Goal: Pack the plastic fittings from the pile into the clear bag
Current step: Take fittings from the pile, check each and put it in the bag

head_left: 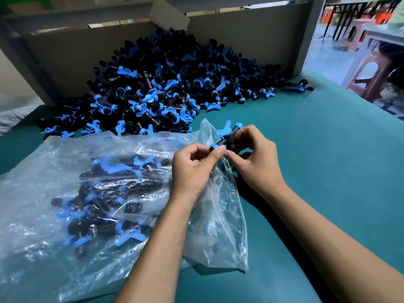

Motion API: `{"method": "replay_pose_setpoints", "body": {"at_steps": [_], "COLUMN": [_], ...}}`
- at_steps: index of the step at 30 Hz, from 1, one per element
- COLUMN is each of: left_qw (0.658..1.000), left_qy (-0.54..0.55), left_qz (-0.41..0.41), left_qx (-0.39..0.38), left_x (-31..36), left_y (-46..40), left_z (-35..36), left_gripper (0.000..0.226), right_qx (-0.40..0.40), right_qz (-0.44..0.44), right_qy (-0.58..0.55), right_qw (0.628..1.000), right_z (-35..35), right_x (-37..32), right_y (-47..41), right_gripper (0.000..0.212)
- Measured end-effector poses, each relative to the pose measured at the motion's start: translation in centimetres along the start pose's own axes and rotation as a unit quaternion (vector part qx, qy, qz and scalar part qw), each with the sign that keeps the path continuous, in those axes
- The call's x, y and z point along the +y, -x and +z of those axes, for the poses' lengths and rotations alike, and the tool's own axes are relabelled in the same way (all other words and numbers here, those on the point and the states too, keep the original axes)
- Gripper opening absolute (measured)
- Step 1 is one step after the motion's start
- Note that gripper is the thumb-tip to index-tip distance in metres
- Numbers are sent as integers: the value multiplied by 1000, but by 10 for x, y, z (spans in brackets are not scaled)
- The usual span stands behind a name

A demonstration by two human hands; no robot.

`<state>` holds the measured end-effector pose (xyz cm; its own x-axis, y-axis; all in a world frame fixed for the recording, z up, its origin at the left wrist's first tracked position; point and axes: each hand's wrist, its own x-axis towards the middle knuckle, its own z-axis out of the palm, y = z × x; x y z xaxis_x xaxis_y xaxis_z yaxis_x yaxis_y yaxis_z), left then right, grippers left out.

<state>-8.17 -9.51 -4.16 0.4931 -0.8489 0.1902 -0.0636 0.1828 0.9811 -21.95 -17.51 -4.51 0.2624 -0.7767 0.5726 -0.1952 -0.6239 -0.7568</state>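
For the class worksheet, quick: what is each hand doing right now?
Left hand: pinches the blue end of the fitting at the clear bag mouth.
Right hand: grips the same fitting.

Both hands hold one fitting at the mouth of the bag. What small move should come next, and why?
Probably slide the fitting leftward into the clear bag. The right hand grips it just outside the opening, while the left hand pinches its blue end beside the bag's edge.

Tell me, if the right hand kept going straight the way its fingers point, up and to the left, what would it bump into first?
Probably the left hand: the right hand already meets it around the fitting both hold at the clear bag mouth. Farther along that line lies the pile.
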Motion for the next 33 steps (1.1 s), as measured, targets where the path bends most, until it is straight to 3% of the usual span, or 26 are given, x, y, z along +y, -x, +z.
{"method": "replay_pose_setpoints", "body": {"at_steps": [2, 4, 6, 10, 11, 13, 15, 19, 22, 26, 30, 33], "left_qw": [1000, 1000, 999, 996, 995, 994, 992, 988, 987, 988, 978, 974], "left_qy": [2, 16, 33, 83, 94, 109, 123, 145, 149, 92, -2, -6], "left_qz": [-2, -1, 2, -6, -10, -14, -15, -6, 17, 102, 197, 215], "left_qx": [-14, -23, -19, 13, 17, 18, 18, 44, 63, 65, 66, 75], "left_x": [1, 1, 2, 6, 8, 10, 14, 21, 28, 38, 49, 55], "left_y": [-1, -3, -4, -6, -6, -6, -4, -3, -2, -2, 3, 6], "left_z": [-1, -4, -8, -12, -13, -13, -13, -13, -13, -15, -14, -11], "left_gripper": [28, 20, 24, 28, 28, 27, 26, 23, 23, 22, 23, 26], "right_qx": [16, 28, 31, 37, 35, 24, 7, -55, -159, -232, -219, -231], "right_qz": [56, 152, 252, 358, 358, 354, 349, 273, 184, 69, 3, -29], "right_qy": [-50, -189, -354, -624, -651, -667, -647, -442, -269, -108, 13, 105], "right_qw": [997, 970, 900, 694, 668, 655, 678, 852, 932, 964, 976, 967], "right_z": [-1, -4, -13, -29, -30, -29, -27, -21, -14, -6, -7, -10], "right_x": [3, 4, 2, 1, 0, 0, 1, 4, -2, -20, -37, -42], "right_y": [-1, -5, -10, -17, -18, -18, -17, -10, -5, -5, -11, -12], "right_gripper": [23, 10, 5, 29, 30, 31, 30, 19, 19, 16, 17, 23]}}
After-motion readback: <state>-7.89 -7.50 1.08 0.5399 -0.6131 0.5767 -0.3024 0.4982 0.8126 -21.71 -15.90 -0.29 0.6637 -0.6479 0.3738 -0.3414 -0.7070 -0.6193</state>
